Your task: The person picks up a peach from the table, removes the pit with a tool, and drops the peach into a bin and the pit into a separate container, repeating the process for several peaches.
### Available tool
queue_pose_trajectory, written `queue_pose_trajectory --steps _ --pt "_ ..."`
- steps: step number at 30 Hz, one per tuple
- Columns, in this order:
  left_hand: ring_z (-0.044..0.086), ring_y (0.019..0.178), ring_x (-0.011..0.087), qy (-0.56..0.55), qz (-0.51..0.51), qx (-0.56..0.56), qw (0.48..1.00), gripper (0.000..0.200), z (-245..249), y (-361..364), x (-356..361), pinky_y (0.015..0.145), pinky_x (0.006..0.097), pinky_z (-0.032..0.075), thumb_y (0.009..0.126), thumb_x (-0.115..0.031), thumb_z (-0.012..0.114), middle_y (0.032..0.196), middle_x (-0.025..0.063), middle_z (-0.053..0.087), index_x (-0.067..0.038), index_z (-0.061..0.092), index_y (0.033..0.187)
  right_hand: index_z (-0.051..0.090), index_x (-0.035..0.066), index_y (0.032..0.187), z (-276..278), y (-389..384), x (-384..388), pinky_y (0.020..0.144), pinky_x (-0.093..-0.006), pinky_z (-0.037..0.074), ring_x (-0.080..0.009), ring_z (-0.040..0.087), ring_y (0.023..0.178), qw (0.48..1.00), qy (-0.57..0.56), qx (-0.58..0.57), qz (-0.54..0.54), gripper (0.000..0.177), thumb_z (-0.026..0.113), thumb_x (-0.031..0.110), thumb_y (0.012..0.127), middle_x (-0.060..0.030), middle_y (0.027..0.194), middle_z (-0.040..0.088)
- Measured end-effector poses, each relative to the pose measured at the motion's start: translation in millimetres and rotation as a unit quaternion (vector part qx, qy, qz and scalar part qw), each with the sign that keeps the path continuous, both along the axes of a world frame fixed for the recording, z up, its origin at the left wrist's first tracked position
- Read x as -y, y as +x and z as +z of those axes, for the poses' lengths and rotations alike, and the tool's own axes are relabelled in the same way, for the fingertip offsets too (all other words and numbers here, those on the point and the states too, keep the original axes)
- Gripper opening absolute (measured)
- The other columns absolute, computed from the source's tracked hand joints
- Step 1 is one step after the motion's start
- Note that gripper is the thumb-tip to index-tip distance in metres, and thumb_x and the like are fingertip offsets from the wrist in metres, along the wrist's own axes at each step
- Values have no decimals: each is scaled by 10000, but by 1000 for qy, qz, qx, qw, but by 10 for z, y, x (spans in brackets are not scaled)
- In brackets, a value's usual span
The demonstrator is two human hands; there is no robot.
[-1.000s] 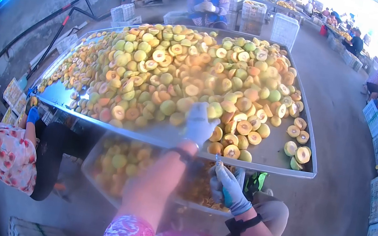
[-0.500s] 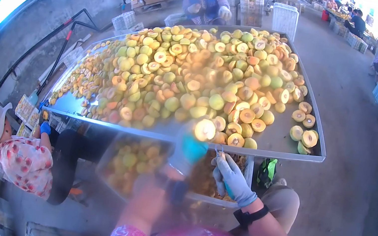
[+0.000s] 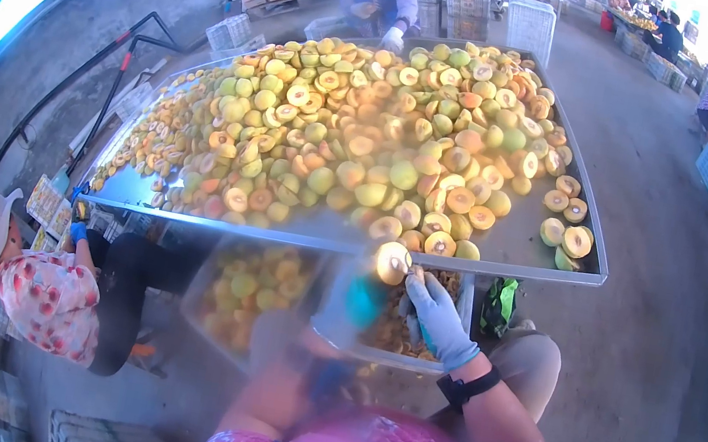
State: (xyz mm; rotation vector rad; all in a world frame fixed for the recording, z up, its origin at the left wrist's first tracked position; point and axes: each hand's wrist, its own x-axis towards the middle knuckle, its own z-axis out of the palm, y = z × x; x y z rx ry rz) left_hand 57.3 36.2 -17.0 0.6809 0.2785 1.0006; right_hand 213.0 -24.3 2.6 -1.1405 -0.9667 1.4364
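- Halved fruit point(image 3: 392, 263), cut face up, is held at the tray's near edge, between the two gloved hands.
- It is gripped by the left hand point(image 3: 349, 303) (blurred; exact finger placement cannot be told).
- A small tool point(image 3: 413, 271) is pinched by the right hand point(image 3: 439, 317), just beside the fruit.
- Beyond, the metal tray point(image 3: 525, 242) is heaped with cut fruit point(image 3: 322, 135).
- The tray's far edge is reached by a co-worker's gloved hand point(image 3: 393, 40).
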Motion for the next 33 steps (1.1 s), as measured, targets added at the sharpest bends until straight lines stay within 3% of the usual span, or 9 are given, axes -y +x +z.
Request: queue_pose_trajectory --steps 2,5,9,11,14,18,20,23,33 --pt "570 1125 261 45 29 -128 990 491 -97 -64 -35 959 386 489 913 -176 468 1260 160 546 -5 410 1370 495 78 1187 15 23 -21 315 -226 308 -96 421 359 1000 15 9 -18 321 449 340 1006 -42 706 558" --pt "570 1126 262 0 16 -43 999 457 280 -10 115 965 398 487 944 -220 470 1256 173 545 -2 439 1345 508 67 1127 97 49 -27 306 -225 306 -100 413 343 997 23 -62 -48 290 443 324 1010 -41 692 548" --pt "595 1081 267 -26 75 -70 994 423 -55 10 16 954 399 492 977 -279 456 1206 184 575 6 483 1288 505 88 1093 -163 13 -17 320 -222 312 -87 409 372 994 66 -31 -81 235 442 299 1012 -22 677 516" --pt "621 1023 268 -30 151 -122 981 418 -219 22 -51 923 398 506 1000 -325 433 1142 177 611 11 515 1233 496 115 1093 -324 -20 -22 365 -208 327 -58 402 439 929 306 210 -20 181 448 270 1013 15 673 470" --pt "596 1052 241 -24 46 -31 998 385 -172 -38 -54 945 347 496 1034 -256 373 1167 158 585 42 492 1247 500 132 1101 -247 -92 38 411 -197 337 -35 391 498 950 275 146 42 162 462 260 1009 45 680 444" --pt "601 1031 233 8 87 -58 994 378 -161 10 -4 922 344 498 1039 -254 359 1128 152 604 37 517 1222 499 137 1123 -238 -158 37 404 -195 330 -28 387 488 988 124 85 45 179 450 269 1014 58 683 439" --pt "603 1021 249 149 154 -210 954 372 -139 38 27 929 358 497 1016 -245 398 1137 157 599 40 507 1229 499 131 1128 -217 -138 47 388 -200 324 -31 385 471 989 105 91 54 193 442 278 1017 57 681 442" --pt "606 1000 253 -29 63 30 997 339 -18 59 57 899 366 513 974 -212 459 1123 149 598 31 523 1201 498 116 1132 -283 -147 44 361 -211 314 -37 379 440 989 92 99 62 222 428 295 1020 55 670 445" --pt "605 916 230 10 148 -92 985 242 103 105 182 833 382 540 944 -198 503 1048 113 594 -24 576 1094 481 92 1089 -346 -170 57 360 -215 303 -45 376 434 969 187 125 103 214 436 290 1021 51 635 427"
